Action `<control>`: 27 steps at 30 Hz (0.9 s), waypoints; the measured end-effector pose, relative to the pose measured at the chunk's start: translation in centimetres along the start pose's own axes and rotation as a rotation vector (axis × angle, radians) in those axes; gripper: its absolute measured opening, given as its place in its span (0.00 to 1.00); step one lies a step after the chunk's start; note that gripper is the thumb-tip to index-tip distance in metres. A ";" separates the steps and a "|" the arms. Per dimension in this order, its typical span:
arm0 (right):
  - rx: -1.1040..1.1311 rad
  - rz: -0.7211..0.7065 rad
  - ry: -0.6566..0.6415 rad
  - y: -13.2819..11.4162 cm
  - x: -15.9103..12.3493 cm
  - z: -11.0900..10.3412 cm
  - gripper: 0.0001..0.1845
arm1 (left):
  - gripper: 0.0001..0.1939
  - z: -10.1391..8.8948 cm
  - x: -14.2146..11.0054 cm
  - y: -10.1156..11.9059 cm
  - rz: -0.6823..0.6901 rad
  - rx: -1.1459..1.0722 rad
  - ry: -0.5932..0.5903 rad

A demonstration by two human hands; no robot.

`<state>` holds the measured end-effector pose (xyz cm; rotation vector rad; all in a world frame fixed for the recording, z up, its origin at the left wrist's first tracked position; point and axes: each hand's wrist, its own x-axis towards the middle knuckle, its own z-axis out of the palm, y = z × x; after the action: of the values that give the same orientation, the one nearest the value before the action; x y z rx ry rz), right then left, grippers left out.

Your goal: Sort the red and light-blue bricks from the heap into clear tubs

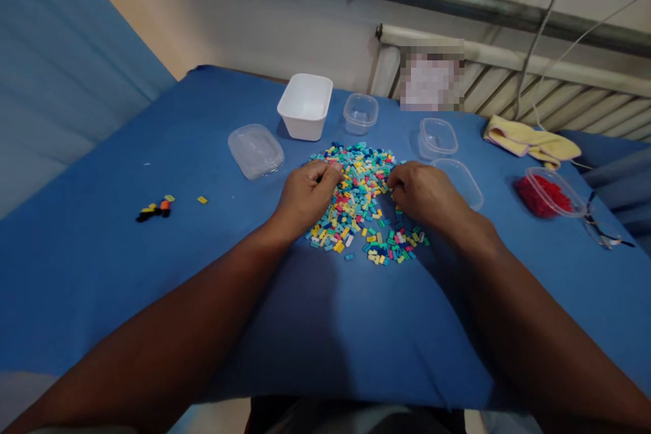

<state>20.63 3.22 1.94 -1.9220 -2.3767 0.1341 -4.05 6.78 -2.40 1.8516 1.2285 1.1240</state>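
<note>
A spread heap of small toy building bricks (pixel 356 196) in turquoise, yellow, pink, white and dark blue lies on the blue-covered table. At the heap's left side is my left hand (pixel 311 193), closed, thumb pressed against the curled fingers. My right hand (pixel 422 191) is at the right side, its fingers bent down towards the bricks and closed. Whatever either hand may be pinching is hidden or too small to make out. A smaller cluster of bricks (pixel 394 247) sits at the near right of the heap.
Behind the heap stand a white tub (pixel 305 125) and two clear containers, one left (pixel 360 123) and one right (pixel 437 142). Clear lids (pixel 255 151) flank it. Further right are a container of red pieces (pixel 546 196), glasses (pixel 605 234) and a yellow cloth (pixel 529 139). Black pieces (pixel 152 212) lie left.
</note>
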 end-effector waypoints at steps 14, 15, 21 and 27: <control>-0.050 -0.123 -0.179 -2.8 -0.5 -0.4 0.16 | 0.22 0.1 0.0 -0.2 -0.006 -0.002 0.001; -0.046 -0.121 -0.186 -2.8 -0.5 -0.3 0.15 | 0.22 0.1 0.0 -0.2 -0.003 -0.011 0.001; 0.090 -0.112 -0.152 -2.2 -0.7 -0.1 0.07 | 0.22 0.1 0.0 -0.1 0.015 -0.036 -0.004; 0.132 -0.169 -0.124 -1.8 -0.6 0.3 0.05 | 0.23 0.1 0.1 -0.2 0.030 -0.023 0.004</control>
<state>18.98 2.26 1.84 -1.6940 -2.5243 0.3995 -4.02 6.94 -2.57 1.8565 1.1888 1.1537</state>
